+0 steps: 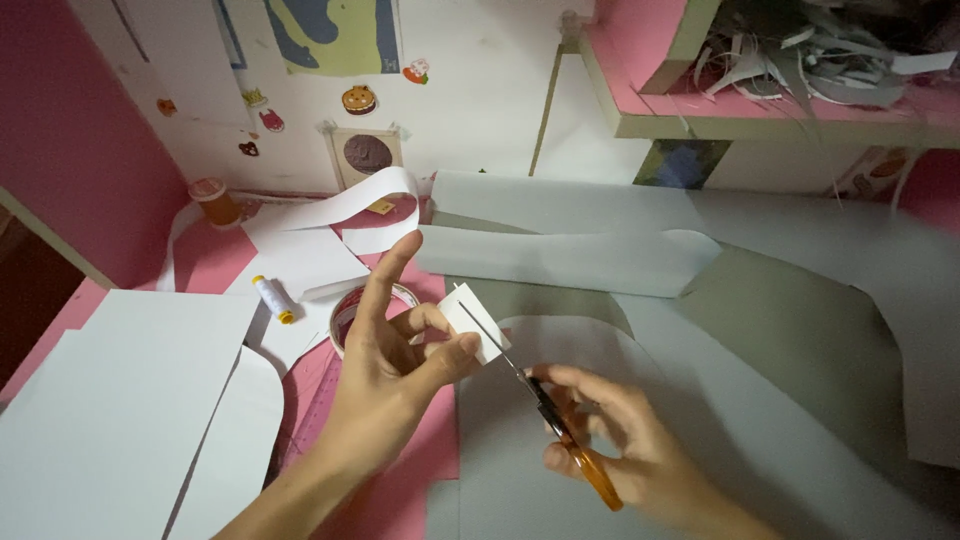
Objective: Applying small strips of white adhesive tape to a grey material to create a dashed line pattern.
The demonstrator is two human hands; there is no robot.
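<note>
My left hand pinches a small white paper piece between thumb and fingers, with the index finger pointing up. My right hand grips orange-handled scissors. The thin blades run up and left and meet the lower right edge of the paper piece. Both hands hover over a pink table covered with large white and grey paper sheets.
A roll of clear tape lies behind my left hand. A white thread spool and an orange-lidded jar sit at the left. Curved white paper strips lie at the back. A shelf at upper right holds paper scraps.
</note>
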